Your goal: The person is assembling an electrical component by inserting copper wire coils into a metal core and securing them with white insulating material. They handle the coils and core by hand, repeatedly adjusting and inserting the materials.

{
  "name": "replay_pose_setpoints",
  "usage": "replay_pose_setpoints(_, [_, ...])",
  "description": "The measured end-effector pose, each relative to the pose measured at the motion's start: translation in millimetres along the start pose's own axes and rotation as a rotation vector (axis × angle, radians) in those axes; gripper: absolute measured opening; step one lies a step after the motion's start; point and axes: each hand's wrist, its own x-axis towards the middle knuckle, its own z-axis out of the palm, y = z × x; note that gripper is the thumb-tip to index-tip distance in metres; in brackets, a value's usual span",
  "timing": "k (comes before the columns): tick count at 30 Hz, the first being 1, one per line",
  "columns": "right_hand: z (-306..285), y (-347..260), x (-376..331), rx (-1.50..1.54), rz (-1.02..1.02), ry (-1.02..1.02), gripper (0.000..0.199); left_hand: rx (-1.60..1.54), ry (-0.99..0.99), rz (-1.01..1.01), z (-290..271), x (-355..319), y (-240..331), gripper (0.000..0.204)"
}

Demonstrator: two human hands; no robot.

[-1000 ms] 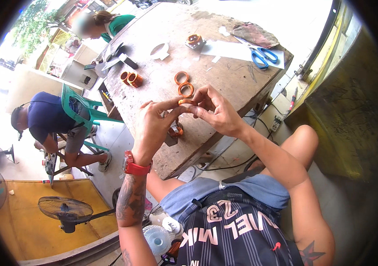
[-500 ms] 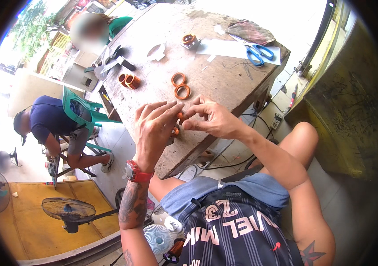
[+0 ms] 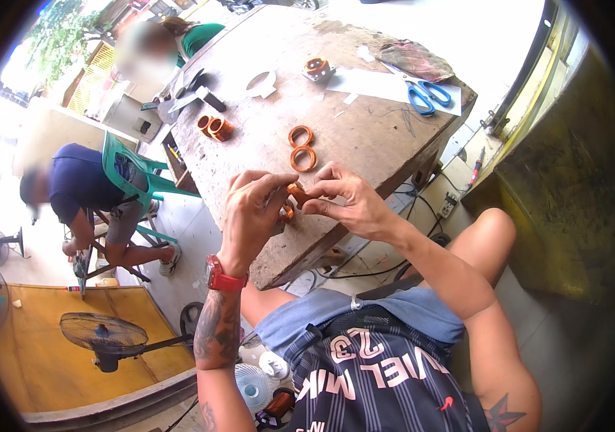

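Holding a small orange coil (image 3: 296,191) over the wooden table (image 3: 365,137), left hand (image 3: 250,209) and right hand (image 3: 350,203) both pinching it, two orange rings (image 3: 301,147) lying just beyond, blue-handled scissors (image 3: 414,86) farther off.

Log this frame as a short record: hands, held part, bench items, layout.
left hand: fingers pinching the held part
right hand: thumb and fingers at its other side
held part: small copper-orange coil, partly covered by fingers
beneath left hand: another copper-orange piece, mostly hidden
beyond hands: two coil rings, lying flat, one beyond the other
far right: blue-handled scissors, partly on white sheet
surface: worn wooden table
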Motion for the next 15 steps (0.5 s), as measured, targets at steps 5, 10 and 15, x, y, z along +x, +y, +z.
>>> replay_pose_setpoints(5, [1.6,-1.9,0.6,0.244,0.141,-0.054,0.031,0.276,0.229,0.084,4.9,-10.1,9.8,0.035])
replay_pose_setpoints(10, [13.0,-0.2,-0.7,0.517,0.23,-0.028,0.025,0.152,0.464,-0.097,51.9,-72.6,47.5,0.038])
replay_pose_setpoints(15, [25.9,2.1,-3.9,0.784,0.286,-0.006,0.023,-0.341,0.487,-0.292,93.8,-87.4,60.7,0.043])
